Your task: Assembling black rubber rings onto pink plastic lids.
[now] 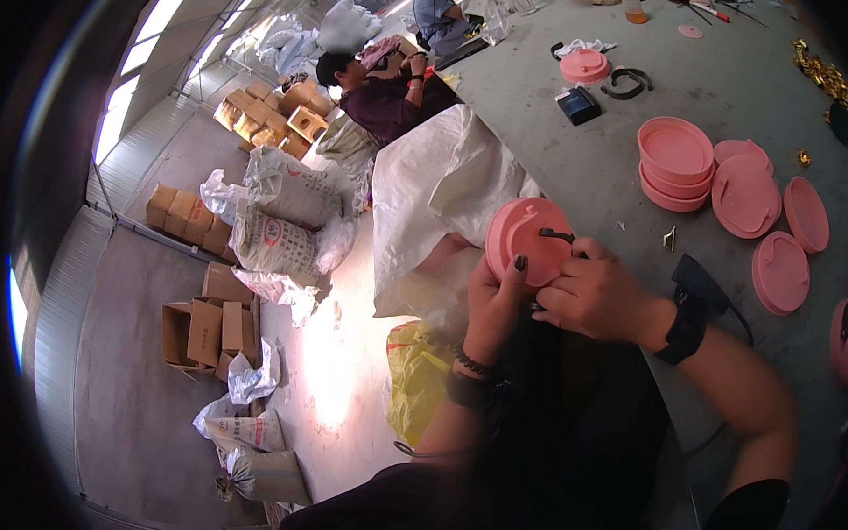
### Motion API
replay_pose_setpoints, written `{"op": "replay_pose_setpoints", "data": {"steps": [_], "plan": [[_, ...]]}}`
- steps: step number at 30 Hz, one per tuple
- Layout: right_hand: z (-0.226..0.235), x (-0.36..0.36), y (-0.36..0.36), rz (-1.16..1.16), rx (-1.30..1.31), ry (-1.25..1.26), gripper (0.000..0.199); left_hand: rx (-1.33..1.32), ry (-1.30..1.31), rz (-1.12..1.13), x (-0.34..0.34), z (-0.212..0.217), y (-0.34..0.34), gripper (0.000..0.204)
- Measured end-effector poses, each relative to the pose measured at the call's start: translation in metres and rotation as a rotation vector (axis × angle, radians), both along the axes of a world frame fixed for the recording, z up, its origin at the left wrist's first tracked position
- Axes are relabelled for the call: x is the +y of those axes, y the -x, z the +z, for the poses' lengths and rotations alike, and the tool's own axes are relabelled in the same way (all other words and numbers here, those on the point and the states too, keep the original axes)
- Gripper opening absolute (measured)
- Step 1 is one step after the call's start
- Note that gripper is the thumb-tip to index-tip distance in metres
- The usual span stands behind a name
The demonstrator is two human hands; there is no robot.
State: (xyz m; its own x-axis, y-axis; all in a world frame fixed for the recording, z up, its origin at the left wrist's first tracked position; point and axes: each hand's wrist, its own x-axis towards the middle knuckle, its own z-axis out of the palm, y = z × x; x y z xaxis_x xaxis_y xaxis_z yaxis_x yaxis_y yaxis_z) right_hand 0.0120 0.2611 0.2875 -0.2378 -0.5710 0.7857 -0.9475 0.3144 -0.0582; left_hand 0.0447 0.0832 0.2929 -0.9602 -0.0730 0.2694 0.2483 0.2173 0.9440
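Observation:
My left hand (491,309) grips a round pink plastic lid (506,232) by its edge, thumb lying over the face. The lid is tilted toward me above the table's near edge, with a small raised knob at its top. My right hand (587,287) is closed at the lid's right side, its fingers curled. A short black strip (556,235) sticks out from those fingers across the lid's face; its other end is hidden. Right of my hands, a stack of pink lids (675,154) stands on the grey table (559,139), beside several loose lids (746,194).
Farther back on the table are a pink lid (585,67), a curved black band (628,83) and a dark blue box (578,105). Gold trimmings (821,78) lie far right. A white sack (436,186) hangs at the table's left edge; another person (383,100) sits beyond it.

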Motion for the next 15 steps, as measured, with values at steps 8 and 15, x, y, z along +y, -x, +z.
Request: {"op": "replay_pose_setpoints", "data": {"steps": [8,15], "plan": [[0.011,0.01,0.0,-0.003,0.045,0.076,0.029,-0.229,-0.484,-0.051,-0.007,0.045,-0.007,0.049],[0.008,0.002,-0.01,0.095,0.039,0.059,0.032,-0.305,-0.529,-0.271,0.012,0.045,-0.015,0.041]]}}
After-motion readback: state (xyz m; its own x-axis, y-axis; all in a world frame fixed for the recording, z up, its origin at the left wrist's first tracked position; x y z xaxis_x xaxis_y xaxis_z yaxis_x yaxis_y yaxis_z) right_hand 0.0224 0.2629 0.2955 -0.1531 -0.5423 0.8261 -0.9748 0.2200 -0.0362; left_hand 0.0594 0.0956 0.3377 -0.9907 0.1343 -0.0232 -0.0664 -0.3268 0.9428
